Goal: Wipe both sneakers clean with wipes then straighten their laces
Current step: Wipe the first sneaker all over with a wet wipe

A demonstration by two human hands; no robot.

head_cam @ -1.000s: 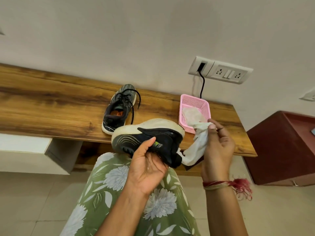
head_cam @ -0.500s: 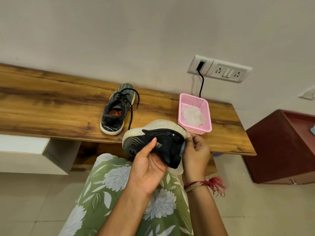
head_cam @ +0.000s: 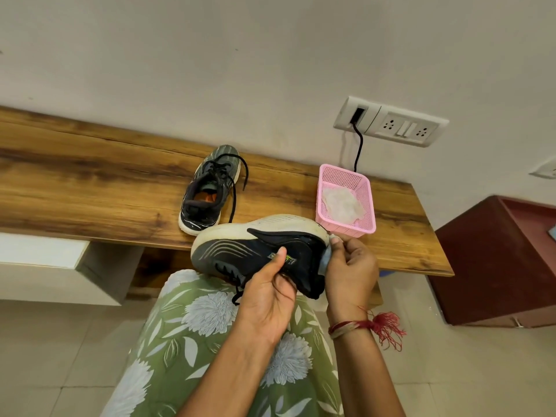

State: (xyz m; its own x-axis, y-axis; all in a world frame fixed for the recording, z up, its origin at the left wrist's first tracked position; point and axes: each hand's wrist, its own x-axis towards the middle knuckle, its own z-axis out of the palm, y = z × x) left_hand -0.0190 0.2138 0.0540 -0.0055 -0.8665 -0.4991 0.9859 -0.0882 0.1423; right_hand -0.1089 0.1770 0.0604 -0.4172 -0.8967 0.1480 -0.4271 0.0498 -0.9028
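The left hand [head_cam: 267,299] is gripping the sneaker [head_cam: 240,251] above the lap [head_cam: 210,341], thumb pressing its side; the right hand [head_cam: 350,269] is pinching a wipe [head_cam: 326,255] against the heel; hard rubbing there is probably risking twisting the shoe loose

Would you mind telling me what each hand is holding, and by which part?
The left hand grips the upturned sneaker around its mid-upper, thumb on the side; the right hand pinches a wipe against the heel.
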